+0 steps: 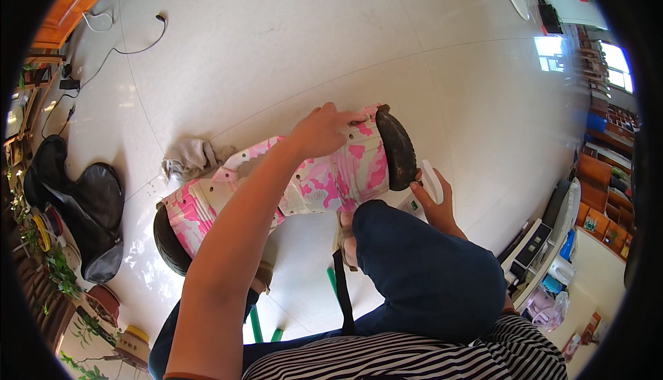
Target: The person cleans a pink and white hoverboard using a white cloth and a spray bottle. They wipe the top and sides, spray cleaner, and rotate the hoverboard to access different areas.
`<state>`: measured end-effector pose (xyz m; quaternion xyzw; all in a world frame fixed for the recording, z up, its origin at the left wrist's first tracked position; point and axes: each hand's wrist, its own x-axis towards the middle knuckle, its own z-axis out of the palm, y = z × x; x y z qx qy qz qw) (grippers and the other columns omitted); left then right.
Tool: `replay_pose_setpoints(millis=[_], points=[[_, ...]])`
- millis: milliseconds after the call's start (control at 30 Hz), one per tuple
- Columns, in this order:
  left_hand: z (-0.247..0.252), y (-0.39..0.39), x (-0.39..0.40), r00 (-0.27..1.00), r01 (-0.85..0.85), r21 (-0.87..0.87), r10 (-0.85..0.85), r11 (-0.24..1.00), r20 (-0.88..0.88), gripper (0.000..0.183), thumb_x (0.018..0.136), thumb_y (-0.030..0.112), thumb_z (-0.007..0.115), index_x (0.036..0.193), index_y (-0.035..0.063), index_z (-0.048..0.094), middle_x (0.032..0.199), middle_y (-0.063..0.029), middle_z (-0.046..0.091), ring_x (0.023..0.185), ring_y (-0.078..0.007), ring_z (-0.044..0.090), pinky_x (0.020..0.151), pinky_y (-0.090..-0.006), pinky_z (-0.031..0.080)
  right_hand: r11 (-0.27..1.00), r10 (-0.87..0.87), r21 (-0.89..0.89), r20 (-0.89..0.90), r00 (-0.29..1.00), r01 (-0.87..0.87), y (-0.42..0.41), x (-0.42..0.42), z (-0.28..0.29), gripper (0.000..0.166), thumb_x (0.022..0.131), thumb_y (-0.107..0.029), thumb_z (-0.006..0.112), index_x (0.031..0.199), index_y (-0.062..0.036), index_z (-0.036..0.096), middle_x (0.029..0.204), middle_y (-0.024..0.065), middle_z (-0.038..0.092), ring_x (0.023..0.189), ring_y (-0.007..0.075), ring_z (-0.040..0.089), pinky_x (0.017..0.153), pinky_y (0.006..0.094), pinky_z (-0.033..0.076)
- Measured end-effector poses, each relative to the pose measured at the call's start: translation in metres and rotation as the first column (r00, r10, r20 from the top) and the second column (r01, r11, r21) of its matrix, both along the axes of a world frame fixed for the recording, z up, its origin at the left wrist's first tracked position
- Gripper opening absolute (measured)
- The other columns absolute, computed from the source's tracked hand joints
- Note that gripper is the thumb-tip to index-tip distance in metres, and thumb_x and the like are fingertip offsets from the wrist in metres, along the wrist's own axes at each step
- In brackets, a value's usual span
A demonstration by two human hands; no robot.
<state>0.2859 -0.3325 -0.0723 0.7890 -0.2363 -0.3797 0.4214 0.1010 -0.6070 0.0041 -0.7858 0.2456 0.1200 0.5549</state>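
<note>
A hoverboard in pink and white camouflage lies on the floor before me, its screw-dotted casing facing up. My left hand rests on the casing near the right end, its fingers curled at the far edge. Just beyond the fingertips is the black right wheel. Beside that wheel, my right hand grips a white curved handle-like piece, with fingertips close to the tyre. What the piece belongs to is hidden. My left forearm covers part of the board's middle; the left wheel shows past it.
A grey rag lies behind the board. At left are a black saddle-shaped cover, a power cord and potted plants. A container with a green mark stands partly behind my knee. Green stool legs show below.
</note>
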Motion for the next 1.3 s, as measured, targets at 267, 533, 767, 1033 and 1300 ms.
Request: replay_pose_setpoints(millis=[267,533,767,1033,1300], points=[[0.004,0.001,0.008,0.996,0.047,0.026,-0.045,0.999,-0.079,0.052,0.093,0.02,0.06,0.144,0.0339,0.062,0.123,-0.0165,0.055,0.122,-0.0357,0.056,0.103,-0.0456,0.048,0.996,0.004,-0.093,0.069,0.998,0.003,0.011,0.011,-0.002,0.023,0.089,-0.01,0.076,0.107,-0.0036,0.062,0.099,0.0037,0.066,0.088,0.0116,0.059,0.079,0.0288,0.049],[0.009,0.0,0.005,0.996,0.056,0.044,-0.053,0.997,-0.076,0.054,0.091,0.018,0.065,0.142,0.0335,0.063,0.124,-0.0138,0.055,0.122,-0.0337,0.058,0.104,-0.0435,0.049,0.979,0.041,-0.202,0.094,0.995,-0.021,0.015,0.011,0.0,0.027,0.087,-0.01,0.077,0.109,-0.0028,0.062,0.093,0.0056,0.067,0.082,0.0129,0.06,0.076,0.0302,0.05],[0.007,-0.001,0.004,0.992,0.053,0.02,-0.05,0.998,-0.118,0.052,0.091,0.019,0.065,0.141,0.0334,0.064,0.128,-0.0136,0.056,0.128,-0.0324,0.055,0.105,-0.0448,0.049,0.983,0.037,-0.185,0.117,0.992,-0.015,0.017,0.014,0.0,0.027,0.088,-0.01,0.077,0.109,-0.0023,0.063,0.093,0.0054,0.067,0.081,0.013,0.061,0.075,0.03,0.05],[0.011,-0.004,-0.006,0.998,0.061,0.094,-0.063,0.994,0.016,0.057,0.09,0.018,0.068,0.145,0.0321,0.059,0.125,-0.0123,0.059,0.127,-0.035,0.056,0.108,-0.0466,0.048,0.99,0.005,-0.14,0.073,0.997,0.005,0.013,0.009,0.003,0.027,0.088,-0.01,0.076,0.111,-0.0019,0.063,0.096,0.0048,0.067,0.088,0.0127,0.061,0.08,0.0292,0.05],[0.014,0.072,-0.014,0.876,-0.476,-0.121,0.459,0.871,-0.144,0.066,0.094,0.026,0.071,0.156,0.0197,0.047,0.136,-0.0202,0.063,0.114,-0.0298,0.065,0.098,-0.0411,0.053,0.992,0.037,-0.125,0.12,0.992,-0.022,0.015,0.009,0.002,0.029,0.089,-0.011,0.078,0.113,-0.002,0.064,0.098,0.0037,0.065,0.09,0.011,0.06,0.08,0.028,0.05]])
